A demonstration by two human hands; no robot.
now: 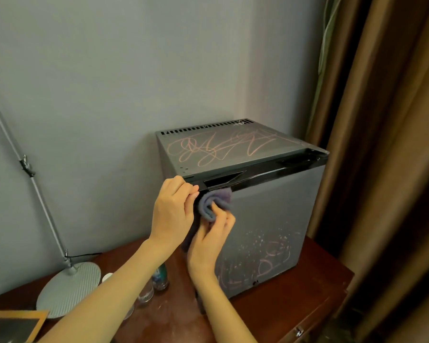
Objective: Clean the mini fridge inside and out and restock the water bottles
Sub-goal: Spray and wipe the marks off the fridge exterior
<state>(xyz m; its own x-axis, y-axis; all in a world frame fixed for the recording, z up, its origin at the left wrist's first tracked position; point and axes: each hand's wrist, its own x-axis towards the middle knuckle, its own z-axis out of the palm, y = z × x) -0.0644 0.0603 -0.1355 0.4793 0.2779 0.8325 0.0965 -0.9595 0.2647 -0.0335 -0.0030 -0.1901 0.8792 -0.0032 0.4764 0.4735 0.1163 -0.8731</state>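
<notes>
A grey mini fridge (pixel 268 219) stands on a dark wooden table (pixel 295 305), its door closed. Pink scribbles mark its top and the lower part of the door. My left hand (pixel 174 214) grips the upper left corner of the door, fingers curled over the edge by the black handle strip (pixel 258 177). My right hand (pixel 212 241) holds a bunched purple cloth (pixel 216 201) against the door just under that strip. Water bottles (pixel 160 276) stand on the table left of the fridge, partly hidden behind my left forearm.
A grey desk lamp with a round base (pixel 70 288) stands at the table's left, its arm slanting up the wall. A dark framed card (pixel 13 328) lies at the bottom left. Brown curtains (pixel 382 144) hang close to the fridge's right side.
</notes>
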